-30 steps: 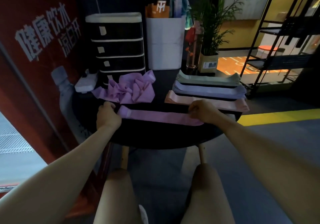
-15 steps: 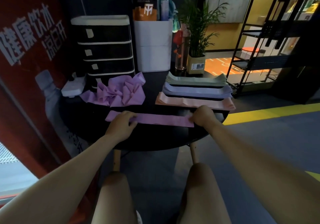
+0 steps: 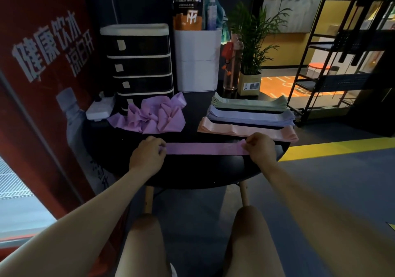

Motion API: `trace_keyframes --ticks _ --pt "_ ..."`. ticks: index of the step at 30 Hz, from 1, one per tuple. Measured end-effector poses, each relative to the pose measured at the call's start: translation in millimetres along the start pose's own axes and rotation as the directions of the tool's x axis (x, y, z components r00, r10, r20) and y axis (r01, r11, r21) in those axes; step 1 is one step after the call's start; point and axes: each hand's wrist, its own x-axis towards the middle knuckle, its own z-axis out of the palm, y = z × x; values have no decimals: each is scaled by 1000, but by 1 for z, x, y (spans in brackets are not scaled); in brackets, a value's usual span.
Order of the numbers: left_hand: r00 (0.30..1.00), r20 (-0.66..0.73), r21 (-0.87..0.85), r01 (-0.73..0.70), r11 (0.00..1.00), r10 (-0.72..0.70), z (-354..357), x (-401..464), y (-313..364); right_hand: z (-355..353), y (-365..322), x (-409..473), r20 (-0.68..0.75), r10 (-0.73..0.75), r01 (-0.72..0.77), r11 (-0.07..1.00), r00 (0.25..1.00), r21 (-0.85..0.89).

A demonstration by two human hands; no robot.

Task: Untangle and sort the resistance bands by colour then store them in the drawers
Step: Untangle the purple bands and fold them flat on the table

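Gym corner, black table [image 3: 192, 176]: we pinch a purple band [image 3: 203, 148] flat between left hand [image 3: 147, 155] and right hand [image 3: 259, 148], mid-sort. Next, we judge, it starts a purple stack beside the pink pile [image 3: 245, 129]; the tangle [image 3: 149, 117] waits before the drawers [image 3: 139, 67].

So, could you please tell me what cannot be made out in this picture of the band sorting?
- Drawers, head view: dark fronts hide any contents; the labels are too small to read.
- Bottom drawer: partly behind the purple pile.
- Purple pile: too crumpled to count its bands.
- Purple band: its ends sit under the left hand and right hand.
- Green stack: edges too thin to count.
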Motion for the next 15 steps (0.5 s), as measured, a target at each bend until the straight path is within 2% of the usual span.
trace_keyframes --ticks 7,15 --pt "998 20 79 -68 995 66 9 -2 12 3 -12 -6 -97 -240 236 970 966 -49" --pt "999 16 20 -51 999 50 -2 30 17 30 -58 10 114 -314 312 950 943 28"
